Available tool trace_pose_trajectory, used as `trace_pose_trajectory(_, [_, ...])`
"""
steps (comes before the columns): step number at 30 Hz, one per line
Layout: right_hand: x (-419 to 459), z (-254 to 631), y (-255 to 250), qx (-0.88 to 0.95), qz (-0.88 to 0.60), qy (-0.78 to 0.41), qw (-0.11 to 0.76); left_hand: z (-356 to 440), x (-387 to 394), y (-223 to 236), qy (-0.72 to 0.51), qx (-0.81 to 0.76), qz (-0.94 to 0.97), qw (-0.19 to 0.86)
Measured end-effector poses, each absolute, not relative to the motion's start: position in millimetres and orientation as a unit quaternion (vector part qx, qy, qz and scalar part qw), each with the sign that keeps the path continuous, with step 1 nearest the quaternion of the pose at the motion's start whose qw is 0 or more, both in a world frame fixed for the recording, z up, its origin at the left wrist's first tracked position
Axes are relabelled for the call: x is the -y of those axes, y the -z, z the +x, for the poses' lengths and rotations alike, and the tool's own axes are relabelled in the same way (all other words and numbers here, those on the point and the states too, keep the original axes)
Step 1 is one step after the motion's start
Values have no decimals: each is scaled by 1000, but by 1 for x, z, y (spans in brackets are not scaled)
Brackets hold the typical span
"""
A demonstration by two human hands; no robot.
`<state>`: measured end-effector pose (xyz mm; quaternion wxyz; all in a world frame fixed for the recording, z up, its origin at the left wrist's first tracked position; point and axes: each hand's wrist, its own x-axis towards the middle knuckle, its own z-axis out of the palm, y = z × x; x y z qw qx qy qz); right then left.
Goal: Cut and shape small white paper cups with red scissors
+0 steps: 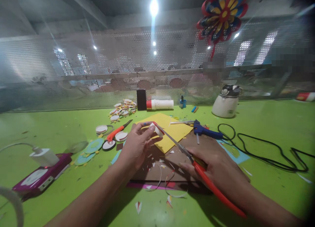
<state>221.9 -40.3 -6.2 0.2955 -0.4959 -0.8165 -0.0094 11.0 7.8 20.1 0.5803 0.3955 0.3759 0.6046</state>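
Observation:
My left hand [137, 141] pinches a small piece of white paper with a red edge [157, 129] above a yellow sheet [176, 131]. In my right hand [214, 161] is a pair of scissors [204, 176] with red handles. The scissor blades reach up and left, and their tips meet the paper at my left fingers. Whether the blades are apart cannot be made out. Below both hands lies a brown board [157, 174] strewn with small paper scraps [161, 160].
A blue glue gun [206, 131] with a black cord [265, 141] lies at right, before a white kettle [225, 105]. Leftward are an orange-handled knife [115, 133], white discs [101, 129], light-blue rings [94, 145] and a purple power strip [43, 177]. Behind stands a dark upright block [141, 100].

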Motion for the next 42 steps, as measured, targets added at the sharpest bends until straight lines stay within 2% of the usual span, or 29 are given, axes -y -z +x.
trace_pose_trajectory(10, [39, 223, 7, 815, -506, 0, 282, 9, -10, -16, -608, -366, 403, 578])
trace_pose_trajectory(15, [42, 223, 9, 807, -519, -43, 279, 9, -9, -17, -605, -375, 402, 576])
trace_pose_trajectory(27, [43, 219, 2, 804, -522, 12, 286, 11, -11, -12, -620, -376, 404, 558])
trace_pose_trajectory(42, [42, 219, 4, 814, -500, -9, 295, 13, -8, -16, -626, -385, 388, 556])
